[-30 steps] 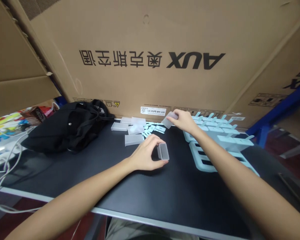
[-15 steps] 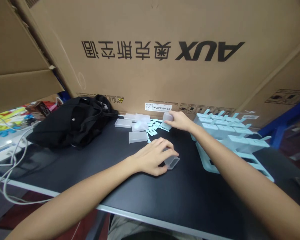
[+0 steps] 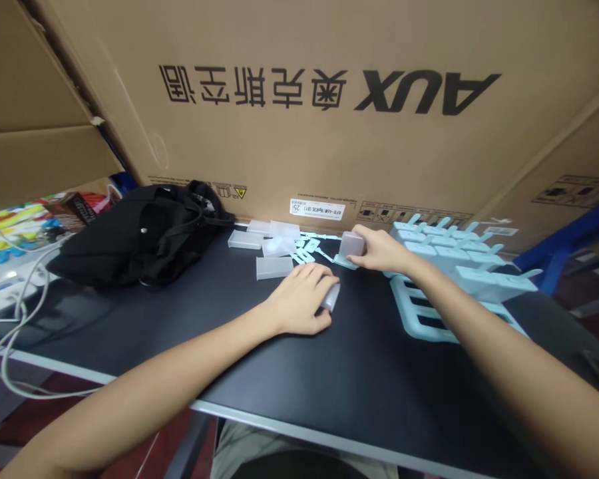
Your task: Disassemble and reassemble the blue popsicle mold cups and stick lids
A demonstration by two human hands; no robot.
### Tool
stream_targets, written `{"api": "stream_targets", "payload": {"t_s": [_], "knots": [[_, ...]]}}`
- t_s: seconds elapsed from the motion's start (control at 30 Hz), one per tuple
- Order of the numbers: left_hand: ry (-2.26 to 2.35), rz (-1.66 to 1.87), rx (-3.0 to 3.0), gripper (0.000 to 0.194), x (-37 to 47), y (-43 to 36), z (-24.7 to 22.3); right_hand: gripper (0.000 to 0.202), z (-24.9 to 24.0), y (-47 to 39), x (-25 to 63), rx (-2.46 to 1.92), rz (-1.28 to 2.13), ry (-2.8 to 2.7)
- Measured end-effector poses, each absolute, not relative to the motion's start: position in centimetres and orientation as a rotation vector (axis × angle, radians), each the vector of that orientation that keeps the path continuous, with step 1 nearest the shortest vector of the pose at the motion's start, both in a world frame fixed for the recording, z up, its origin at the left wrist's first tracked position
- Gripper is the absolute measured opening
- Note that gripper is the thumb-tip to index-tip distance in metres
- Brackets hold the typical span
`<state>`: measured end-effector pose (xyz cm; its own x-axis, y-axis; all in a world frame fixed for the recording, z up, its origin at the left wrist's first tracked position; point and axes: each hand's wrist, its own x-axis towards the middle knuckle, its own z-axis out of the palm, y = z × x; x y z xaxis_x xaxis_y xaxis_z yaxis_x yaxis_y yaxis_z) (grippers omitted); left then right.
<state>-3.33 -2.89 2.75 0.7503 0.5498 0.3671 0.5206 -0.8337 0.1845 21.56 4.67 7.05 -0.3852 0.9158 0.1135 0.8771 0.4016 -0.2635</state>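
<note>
My left hand (image 3: 303, 299) is closed around a translucent popsicle mold (image 3: 331, 297) low over the black table, most of it hidden by the fingers. Farther back, my right hand (image 3: 379, 250) grips another translucent popsicle mold (image 3: 352, 244) between thumb and fingers. A light-blue popsicle stick lid (image 3: 346, 262) shows at the lower end of that mold; whether they are joined I cannot tell. Left of it lies a pile of light-blue popsicle sticks (image 3: 307, 250). Several loose translucent molds (image 3: 274, 267) lie beside the pile.
On the right, a light-blue rack (image 3: 414, 319) carries several light-blue molds (image 3: 436, 256) with sticks upward. A black bag (image 3: 140, 239) and white cables (image 3: 17, 359) are on the left. A large cardboard box (image 3: 299, 146) stands behind the black table (image 3: 299, 379).
My right hand has moved right with its mold, and a blue stick lid now shows under it. My left hand has shifted slightly left and back, its mold turned and more covered.
</note>
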Motion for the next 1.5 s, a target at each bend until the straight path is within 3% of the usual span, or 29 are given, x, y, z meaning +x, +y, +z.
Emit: {"api": "stream_targets", "payload": {"t_s": [0.23, 0.6, 1.03, 1.5], "knots": [[1.084, 0.755, 2.837, 0.065, -3.1, -2.3, 1.9, 0.030, 8.3, -1.6, 23.5, -1.593, 0.424, -2.372], [0.719, 0.680, 2.826, 0.039, -1.9, -3.3, 2.7, 0.030, 8.7, -4.9, 23.6, -1.549, 0.532, -2.318], [0.810, 0.552, 2.767, 0.036, 0.5, -3.3, 2.0, 0.024, 7.9, -6.4, 23.2, -1.489, 0.686, -2.402], [0.802, 0.596, 2.648, 0.038, 0.1, -3.1, 2.1, 0.014, 7.8, -7.2, 22.1, -1.440, 0.537, -2.561]]}}
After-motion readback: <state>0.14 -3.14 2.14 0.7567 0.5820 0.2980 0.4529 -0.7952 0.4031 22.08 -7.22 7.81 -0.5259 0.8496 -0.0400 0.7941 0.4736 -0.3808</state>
